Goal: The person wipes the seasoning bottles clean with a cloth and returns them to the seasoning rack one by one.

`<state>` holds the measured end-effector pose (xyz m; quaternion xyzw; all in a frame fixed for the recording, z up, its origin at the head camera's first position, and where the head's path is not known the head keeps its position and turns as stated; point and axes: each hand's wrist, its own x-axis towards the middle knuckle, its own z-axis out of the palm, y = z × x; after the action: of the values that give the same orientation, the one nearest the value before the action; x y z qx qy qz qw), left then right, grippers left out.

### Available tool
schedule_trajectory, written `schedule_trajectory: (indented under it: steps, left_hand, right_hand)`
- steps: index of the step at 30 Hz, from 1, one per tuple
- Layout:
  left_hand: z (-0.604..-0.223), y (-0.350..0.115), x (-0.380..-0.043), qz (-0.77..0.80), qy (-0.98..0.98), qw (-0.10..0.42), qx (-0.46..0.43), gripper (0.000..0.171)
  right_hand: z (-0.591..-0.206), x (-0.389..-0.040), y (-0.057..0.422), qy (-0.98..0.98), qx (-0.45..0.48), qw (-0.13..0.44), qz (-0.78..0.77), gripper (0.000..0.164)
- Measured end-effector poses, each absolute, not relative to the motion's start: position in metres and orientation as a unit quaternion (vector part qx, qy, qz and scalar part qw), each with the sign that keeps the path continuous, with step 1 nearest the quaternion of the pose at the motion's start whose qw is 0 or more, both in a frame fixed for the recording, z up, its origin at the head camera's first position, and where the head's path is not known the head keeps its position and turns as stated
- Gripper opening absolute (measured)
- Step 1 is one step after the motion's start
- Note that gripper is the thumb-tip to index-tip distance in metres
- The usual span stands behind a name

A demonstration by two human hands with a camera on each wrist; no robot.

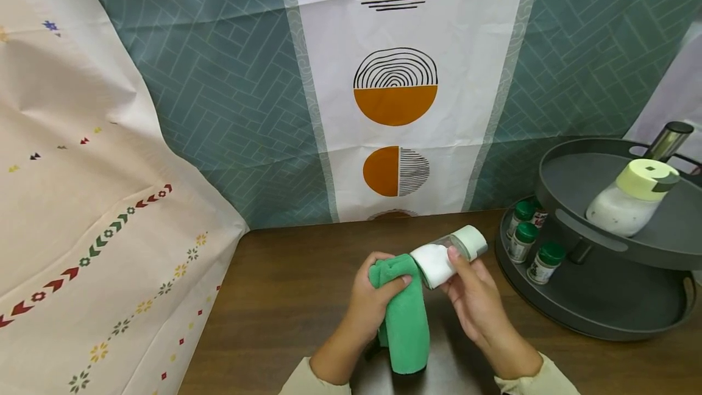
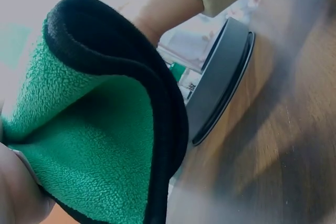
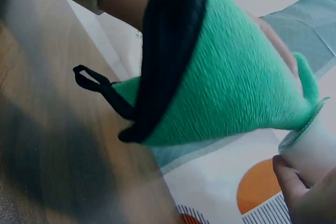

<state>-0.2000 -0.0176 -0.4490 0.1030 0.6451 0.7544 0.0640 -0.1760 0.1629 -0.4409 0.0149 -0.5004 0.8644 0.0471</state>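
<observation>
In the head view my left hand [image 1: 368, 297] grips a green cloth [image 1: 408, 328] with a dark edge, which hangs down below the fingers. My right hand [image 1: 476, 297] holds a clear seasoning jar [image 1: 433, 264] tilted on its side, white contents inside and its pale lid toward the right. The cloth's upper end touches the jar's base. Close up in the left wrist view, the cloth [image 2: 100, 150] is folded over and hides most of the left hand. From the right wrist, the jar's base [image 3: 310, 148] meets the cloth [image 3: 226, 82], and a black hanging loop [image 3: 92, 80] shows.
At the right stands a two-tier dark tray rack [image 1: 603, 313]. A second white-filled jar [image 1: 631, 200] with a pale yellow lid leans on its upper tier. Several small green-lidded spice jars [image 1: 543, 264] stand below. Patterned fabric [image 1: 126, 249] drapes at the left of the wooden table [image 1: 285, 297].
</observation>
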Motion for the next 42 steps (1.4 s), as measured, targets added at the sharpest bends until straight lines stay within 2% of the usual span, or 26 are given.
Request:
schedule_trajectory:
  steps: [4, 11, 16, 21, 27, 34, 42]
  left_hand:
    - [-0.453, -0.019, -0.203, 0.76, 0.642, 0.058, 0.085, 0.036]
    - [-0.463, -0.018, -0.202, 0.741, 0.654, 0.122, 0.089, 0.034]
    - [-0.461, -0.016, -0.199, 0.729, 0.661, 0.134, 0.115, 0.035]
    - [-0.454, -0.017, -0.198, 0.731, 0.66, 0.126, 0.119, 0.037]
    - [-0.44, -0.03, -0.2, 0.756, 0.628, 0.154, 0.105, 0.039]
    - [-0.423, -0.055, -0.21, 0.767, 0.626, 0.11, 0.089, 0.044]
    - [-0.423, -0.081, -0.221, 0.766, 0.636, 0.075, 0.055, 0.04]
  right_hand:
    - [-0.441, -0.175, 0.161, -0.507, 0.019, 0.052, 0.86, 0.03]
    - [-0.446, -0.175, 0.162, -0.503, 0.019, 0.066, 0.861, 0.027]
    - [-0.448, -0.177, 0.163, -0.503, 0.032, 0.088, 0.859, 0.025]
    - [-0.444, -0.177, 0.165, -0.518, 0.052, 0.115, 0.846, 0.031]
    - [-0.428, -0.174, 0.176, -0.552, 0.068, 0.15, 0.818, 0.043]
    - [-0.4, -0.169, 0.207, -0.553, 0.135, 0.208, 0.795, 0.056]
    - [-0.373, -0.16, 0.252, -0.421, 0.255, 0.286, 0.822, 0.056]
